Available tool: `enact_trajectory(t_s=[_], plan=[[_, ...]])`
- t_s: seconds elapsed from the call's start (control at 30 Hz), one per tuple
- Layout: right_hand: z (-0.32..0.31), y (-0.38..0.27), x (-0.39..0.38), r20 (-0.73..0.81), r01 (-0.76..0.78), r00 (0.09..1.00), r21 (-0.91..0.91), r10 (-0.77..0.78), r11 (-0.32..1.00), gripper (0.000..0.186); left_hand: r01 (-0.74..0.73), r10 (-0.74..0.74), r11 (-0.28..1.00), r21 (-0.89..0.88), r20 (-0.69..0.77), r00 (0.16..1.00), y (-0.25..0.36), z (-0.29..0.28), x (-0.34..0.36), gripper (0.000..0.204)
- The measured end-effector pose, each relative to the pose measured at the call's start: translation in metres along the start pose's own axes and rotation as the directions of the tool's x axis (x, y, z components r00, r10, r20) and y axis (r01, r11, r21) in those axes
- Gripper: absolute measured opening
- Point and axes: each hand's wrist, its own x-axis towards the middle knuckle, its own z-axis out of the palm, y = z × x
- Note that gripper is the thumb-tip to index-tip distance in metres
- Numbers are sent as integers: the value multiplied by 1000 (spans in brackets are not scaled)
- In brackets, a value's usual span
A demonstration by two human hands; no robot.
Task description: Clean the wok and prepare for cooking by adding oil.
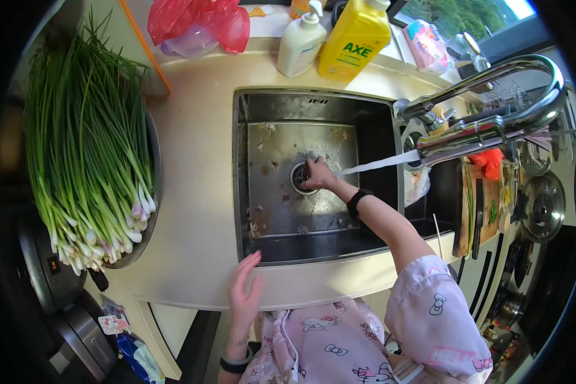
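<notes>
My right hand (319, 175) reaches down into the stainless steel sink (275, 211), its fingers curled at the sink strainer (299, 178) in the round drain. The fingertips are partly hidden there. Water streams from the chrome pull-down faucet (473, 137) and falls just beside this hand. Small bits of plant scrap (260, 146) lie scattered over the wet sink floor. Over the front counter edge, left of the sink's near corner, my left hand (243, 291) is held with its fingers stretched out and nothing in it.
A large bunch of spring onions (89, 153) fills a metal basin (155, 160) on the left. Behind the sink stand a white pump bottle (301, 45), a yellow detergent bottle (355, 41) and a red plastic bag (205, 22). To the right are a cutting board (491, 192) and a knife (478, 217).
</notes>
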Motion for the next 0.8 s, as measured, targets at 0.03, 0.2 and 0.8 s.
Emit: enact_trajectory(t_s=[0.03,0.2,0.8], plan=[[6,0,3,7,1,1000,4,-1,1000,71,-36,45,990,138,-63,997,1,-9,-12,36],[28,-4,6,-81,209,970,-207,-230,956,63,36,17,980,194,-264,965,-21,-31,-54,35],[-42,48,-34,180,286,941,26,-286,958,19,-25,56,997,76,-438,897,4,-50,-52,31]])
